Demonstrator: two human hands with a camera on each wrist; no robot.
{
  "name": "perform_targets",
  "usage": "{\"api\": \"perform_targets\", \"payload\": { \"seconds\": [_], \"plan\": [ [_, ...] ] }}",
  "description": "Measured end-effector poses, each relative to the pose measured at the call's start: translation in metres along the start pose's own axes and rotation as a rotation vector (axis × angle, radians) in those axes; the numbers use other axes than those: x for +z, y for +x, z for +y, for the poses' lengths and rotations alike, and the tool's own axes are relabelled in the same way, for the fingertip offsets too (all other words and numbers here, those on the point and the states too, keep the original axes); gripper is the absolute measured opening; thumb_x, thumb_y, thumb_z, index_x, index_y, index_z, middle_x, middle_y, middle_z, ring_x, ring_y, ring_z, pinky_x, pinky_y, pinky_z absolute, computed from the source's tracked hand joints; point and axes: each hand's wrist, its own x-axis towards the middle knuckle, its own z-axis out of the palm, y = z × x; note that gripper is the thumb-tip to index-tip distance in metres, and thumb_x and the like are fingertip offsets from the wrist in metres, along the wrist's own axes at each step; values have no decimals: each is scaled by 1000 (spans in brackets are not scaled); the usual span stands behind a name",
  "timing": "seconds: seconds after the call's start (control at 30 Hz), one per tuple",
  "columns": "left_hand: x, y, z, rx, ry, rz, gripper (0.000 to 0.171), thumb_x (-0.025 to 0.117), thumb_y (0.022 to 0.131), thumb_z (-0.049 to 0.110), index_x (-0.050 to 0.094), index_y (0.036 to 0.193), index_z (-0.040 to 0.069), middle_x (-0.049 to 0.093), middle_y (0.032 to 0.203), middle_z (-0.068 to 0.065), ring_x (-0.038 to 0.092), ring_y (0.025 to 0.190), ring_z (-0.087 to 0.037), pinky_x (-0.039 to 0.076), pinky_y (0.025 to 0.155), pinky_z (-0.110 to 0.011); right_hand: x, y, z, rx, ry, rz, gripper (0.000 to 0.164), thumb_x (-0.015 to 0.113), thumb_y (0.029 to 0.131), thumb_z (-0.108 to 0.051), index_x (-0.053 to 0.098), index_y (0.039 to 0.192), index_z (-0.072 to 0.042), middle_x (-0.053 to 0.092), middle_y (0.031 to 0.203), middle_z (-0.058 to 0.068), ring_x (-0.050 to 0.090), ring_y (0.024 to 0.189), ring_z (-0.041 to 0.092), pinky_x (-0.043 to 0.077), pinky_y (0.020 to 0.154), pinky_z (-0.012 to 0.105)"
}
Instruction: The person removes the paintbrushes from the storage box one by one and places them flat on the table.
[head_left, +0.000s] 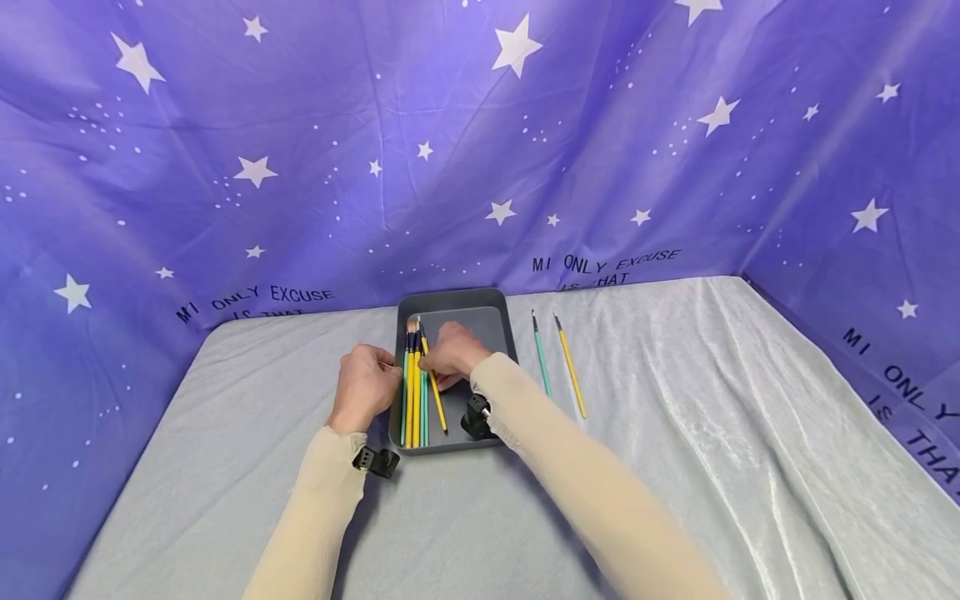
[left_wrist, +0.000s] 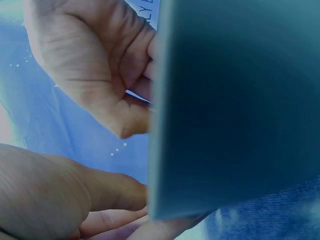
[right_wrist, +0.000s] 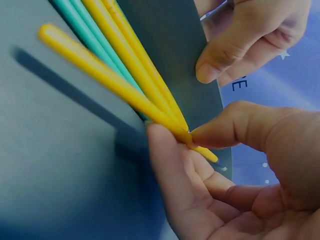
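A dark grey rectangular tray (head_left: 487, 329) lies on the cloth, with several yellow and teal paintbrushes (head_left: 412, 400) side by side along its left wall, bristles toward the far end. Over the tray, my right hand (head_left: 453, 352) pinches a yellow paintbrush (right_wrist: 100, 72) between thumb and fingers near its ferrule. That brush slants across the others, its handle end raised off the tray floor in the right wrist view. My left hand (head_left: 365, 383) grips the tray's left wall, thumb on the inner face in the right wrist view. The tray wall (left_wrist: 240, 100) hides much of the left wrist view.
To the right of the tray, a teal paintbrush (head_left: 542, 362) and another yellow paintbrush (head_left: 572, 367) lie on the grey cloth (head_left: 697, 433). A purple star-printed curtain (head_left: 450, 167) hangs behind the table and along its sides.
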Motion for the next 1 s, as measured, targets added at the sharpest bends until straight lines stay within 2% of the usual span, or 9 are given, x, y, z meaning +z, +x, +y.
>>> {"api": "perform_targets", "payload": {
  "seconds": [0.3, 0.53, 0.67, 0.83, 1.0],
  "plan": [
    [0, -1, 1, -4, -6, 2, 21, 63, 92, 6, 77, 104, -4, 76, 87, -16, 66, 66, -19, 49, 55, -27, -12, -9, 4, -78, -24, 34, 23, 72, 91, -8, 65, 70, 0, 66, 65, 9, 68, 51, 18, 63, 72, 41],
    [1, -2, 1, 6, -8, 15, 21, 63, 90, 5, 77, 103, -6, 75, 83, -15, 66, 65, -21, 50, 56, -28, -22, -17, 7, -128, -35, 40, 22, 73, 93, -14, 72, 81, 4, 71, 70, 9, 71, 54, 17, 63, 73, 40],
    [-1, -3, 2, 17, -7, 25, 21, 62, 89, 4, 77, 100, -6, 74, 78, -13, 65, 63, -20, 50, 55, -28, -26, -21, 10, -152, -7, 45, 19, 73, 93, -12, 72, 81, 3, 69, 69, 8, 68, 52, 15, 63, 73, 41],
    [-1, -2, 0, 19, 2, 24, 21, 63, 89, 5, 78, 100, -4, 76, 82, -13, 68, 70, -22, 53, 61, -31, -33, -25, 14, -178, 5, 45, 17, 72, 92, -10, 73, 86, 6, 69, 68, 7, 67, 54, 14, 63, 74, 41],
    [0, -1, 0, 16, 8, 17, 21, 62, 90, 5, 78, 101, -4, 76, 83, -13, 67, 69, -22, 53, 61, -32, -39, -30, 17, -204, 28, 41, 18, 71, 92, -9, 74, 92, 9, 73, 78, 11, 71, 62, 18, 63, 73, 39]
  ]
}}
